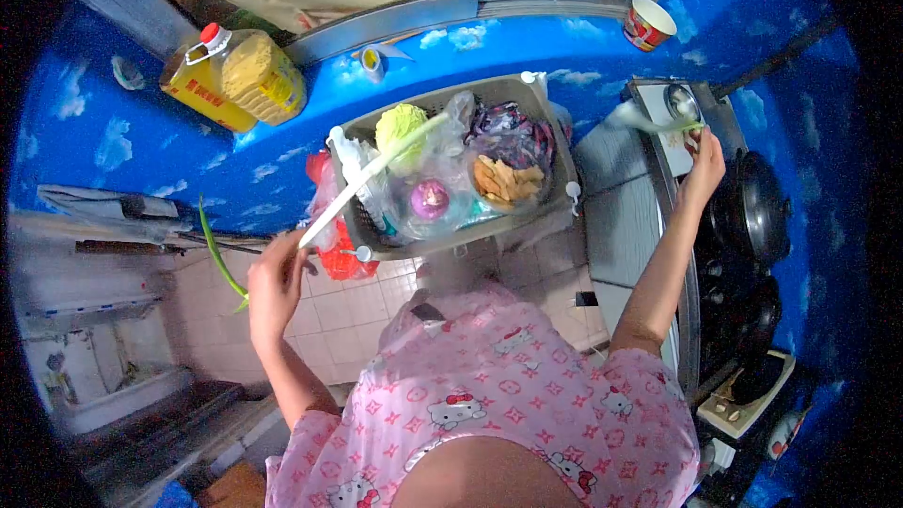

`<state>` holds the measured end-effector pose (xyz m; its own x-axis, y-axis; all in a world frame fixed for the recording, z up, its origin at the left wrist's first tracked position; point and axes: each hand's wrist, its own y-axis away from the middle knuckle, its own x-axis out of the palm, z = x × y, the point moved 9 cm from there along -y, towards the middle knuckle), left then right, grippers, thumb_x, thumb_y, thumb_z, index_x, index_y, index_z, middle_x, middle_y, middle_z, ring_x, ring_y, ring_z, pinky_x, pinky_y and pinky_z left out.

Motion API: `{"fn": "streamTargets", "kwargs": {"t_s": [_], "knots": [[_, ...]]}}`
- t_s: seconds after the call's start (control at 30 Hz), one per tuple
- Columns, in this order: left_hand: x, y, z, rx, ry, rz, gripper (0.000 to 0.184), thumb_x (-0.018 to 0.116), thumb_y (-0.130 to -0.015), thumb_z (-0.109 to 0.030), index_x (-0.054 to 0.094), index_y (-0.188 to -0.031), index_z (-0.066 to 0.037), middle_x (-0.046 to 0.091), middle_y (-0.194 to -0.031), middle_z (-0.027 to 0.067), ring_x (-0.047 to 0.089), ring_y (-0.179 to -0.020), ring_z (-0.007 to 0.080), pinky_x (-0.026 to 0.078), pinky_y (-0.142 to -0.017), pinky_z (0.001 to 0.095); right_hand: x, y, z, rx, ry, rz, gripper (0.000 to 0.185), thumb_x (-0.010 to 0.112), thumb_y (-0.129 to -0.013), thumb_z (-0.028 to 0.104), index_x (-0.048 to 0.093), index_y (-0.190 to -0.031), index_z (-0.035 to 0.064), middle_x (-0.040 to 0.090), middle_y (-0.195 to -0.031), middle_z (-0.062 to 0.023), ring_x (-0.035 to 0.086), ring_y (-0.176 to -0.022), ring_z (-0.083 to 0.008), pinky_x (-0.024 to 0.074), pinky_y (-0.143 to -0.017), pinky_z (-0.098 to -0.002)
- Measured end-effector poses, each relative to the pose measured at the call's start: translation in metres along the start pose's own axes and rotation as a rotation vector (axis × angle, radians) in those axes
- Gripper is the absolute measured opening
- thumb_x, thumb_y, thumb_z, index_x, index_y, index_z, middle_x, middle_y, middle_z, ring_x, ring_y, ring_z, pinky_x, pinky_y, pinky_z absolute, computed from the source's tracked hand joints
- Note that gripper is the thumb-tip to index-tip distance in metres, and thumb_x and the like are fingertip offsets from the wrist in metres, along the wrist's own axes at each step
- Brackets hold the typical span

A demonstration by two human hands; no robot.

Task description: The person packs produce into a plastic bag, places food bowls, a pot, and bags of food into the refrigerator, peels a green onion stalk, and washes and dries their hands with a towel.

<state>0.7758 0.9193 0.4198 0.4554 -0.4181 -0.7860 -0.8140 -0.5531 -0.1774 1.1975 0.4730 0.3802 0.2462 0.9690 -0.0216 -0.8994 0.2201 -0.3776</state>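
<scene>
My left hand (276, 280) is closed around a long scallion (362, 179). Its white stalk slants up across the basket, and a green leaf hangs out on the other side of the hand. Over the counter at the right, my right hand (704, 169) pinches a pale green strip (649, 119), smeared by motion, beside a small metal bowl (681, 100). Between the hands stands a grey basket (414, 246). It holds a green cabbage (402, 130), a purple onion (430, 198), brown pieces (508, 181) in clear plastic and dark purple leafy produce (513, 132) in a bag.
A jug of yellow oil (263, 78) stands on the blue ledge at the left, a paper cup (649, 23) at the right. Dark pans (760, 207) line the right side. A red bag (343, 259) hangs by the basket; a sink (122, 395) is lower left.
</scene>
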Motion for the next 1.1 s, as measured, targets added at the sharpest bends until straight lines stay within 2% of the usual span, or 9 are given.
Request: {"fn": "streamTargets", "kwargs": {"t_s": [0.13, 0.23, 0.4, 0.57, 0.67, 0.8, 0.93, 1.03, 1.1], "knots": [[0.045, -0.037, -0.014, 0.090, 0.042, 0.007, 0.019, 0.054, -0.081, -0.003, 0.059, -0.099, -0.001, 0.060, -0.077, 0.0170, 0.060, -0.063, 0.0257, 0.046, -0.059, 0.0326, -0.027, 0.020, 0.028, 0.043, -0.245, 0.016, 0.022, 0.050, -0.089, 0.019, 0.056, -0.096, -0.0018, 0.060, -0.097, -0.0134, 0.061, -0.089, -0.0222, 0.0513, -0.071, -0.0302], [0.071, -0.072, -0.054, 0.101, 0.116, 0.053, 0.018, 0.055, -0.082, -0.008, 0.058, -0.100, -0.002, 0.061, -0.077, 0.0170, 0.061, -0.068, 0.0282, 0.045, -0.060, 0.0334, -0.046, 0.036, 0.069, -0.035, -0.308, -0.088, 0.022, 0.048, -0.089, 0.017, 0.055, -0.096, -0.0020, 0.058, -0.105, -0.0192, 0.061, -0.085, -0.0219, 0.0526, -0.066, -0.0288], [0.152, -0.114, -0.094, 0.256, -0.068, -0.042, 0.015, 0.053, -0.080, -0.009, 0.057, -0.093, -0.003, 0.059, -0.086, 0.0176, 0.060, -0.074, 0.0322, 0.047, -0.061, 0.0409, -0.071, 0.043, 0.068, -0.006, -0.354, -0.035, 0.024, 0.047, -0.089, 0.018, 0.054, -0.094, -0.0047, 0.060, -0.096, -0.0193, 0.061, -0.071, -0.0188, 0.0507, -0.061, -0.0265], [0.266, -0.129, -0.048, 0.145, -0.370, 0.010, 0.013, 0.053, -0.072, -0.005, 0.057, -0.084, -0.004, 0.055, -0.085, 0.0121, 0.057, -0.080, 0.0325, 0.046, -0.066, 0.0435, -0.072, 0.061, 0.066, -0.002, -0.347, 0.122, 0.024, 0.046, -0.090, 0.019, 0.054, -0.089, -0.0040, 0.061, -0.087, -0.0160, 0.057, -0.067, -0.0161, 0.0459, -0.062, -0.0278], [0.295, -0.123, -0.019, 0.262, -0.556, -0.048, 0.017, 0.055, -0.069, -0.006, 0.058, -0.086, -0.004, 0.055, -0.083, 0.0113, 0.054, -0.084, 0.0294, 0.044, -0.071, 0.0406, -0.045, 0.082, 0.076, 0.051, -0.366, 0.305, 0.025, 0.048, -0.089, 0.019, 0.056, -0.092, -0.0042, 0.060, -0.089, -0.0155, 0.055, -0.071, -0.0155, 0.0449, -0.064, -0.0287], [0.245, -0.094, -0.053, 0.294, -0.173, -0.116, 0.033, 0.061, -0.069, -0.009, 0.058, -0.101, -0.004, 0.056, -0.096, 0.0131, 0.051, -0.093, 0.0303, 0.040, -0.081, 0.0396, 0.013, 0.127, 0.067, 0.215, -0.131, 0.641, 0.027, 0.050, -0.086, 0.016, 0.056, -0.100, -0.0065, 0.060, -0.094, -0.0166, 0.057, -0.072, -0.0167, 0.0466, -0.065, -0.0297], [0.220, -0.041, -0.108, 0.257, 0.684, 0.316, 0.049, 0.064, -0.074, -0.012, 0.049, -0.120, -0.004, 0.050, -0.122, 0.0107, 0.047, -0.113, 0.0241, 0.035, -0.094, 0.0377, 0.080, 0.175, 0.073, 0.302, -0.289, 0.959, 0.028, 0.048, -0.087, 0.015, 0.056, -0.102, -0.0067, 0.060, -0.099, -0.0151, 0.059, -0.077, -0.0167, 0.0480, -0.071, -0.0299], [0.219, -0.011, -0.114, 0.016, 0.807, 0.461, 0.034, 0.055, -0.085, -0.012, 0.050, -0.117, -0.001, 0.063, -0.096, 0.0058, 0.058, -0.090, 0.0140, 0.044, -0.083, 0.0281, 0.126, 0.189, 0.082, 0.289, -0.387, 0.976, 0.029, 0.046, -0.088, 0.014, 0.055, -0.106, -0.0066, 0.059, -0.104, -0.0147, 0.060, -0.082, -0.0170, 0.0473, -0.075, -0.0289], [0.238, 0.003, -0.071, -0.205, 0.965, 0.402, 0.033, 0.053, -0.087, -0.013, 0.049, -0.116, 0.000, 0.063, -0.097, 0.0086, 0.060, -0.087, 0.0153, 0.046, -0.079, 0.0280, 0.151, 0.195, 0.090, 0.213, -0.388, 0.976, 0.032, 0.042, -0.089, 0.013, 0.052, -0.112, -0.0071, 0.055, -0.114, -0.0138, 0.056, -0.094, -0.0178, 0.0437, -0.083, -0.0299]]}}
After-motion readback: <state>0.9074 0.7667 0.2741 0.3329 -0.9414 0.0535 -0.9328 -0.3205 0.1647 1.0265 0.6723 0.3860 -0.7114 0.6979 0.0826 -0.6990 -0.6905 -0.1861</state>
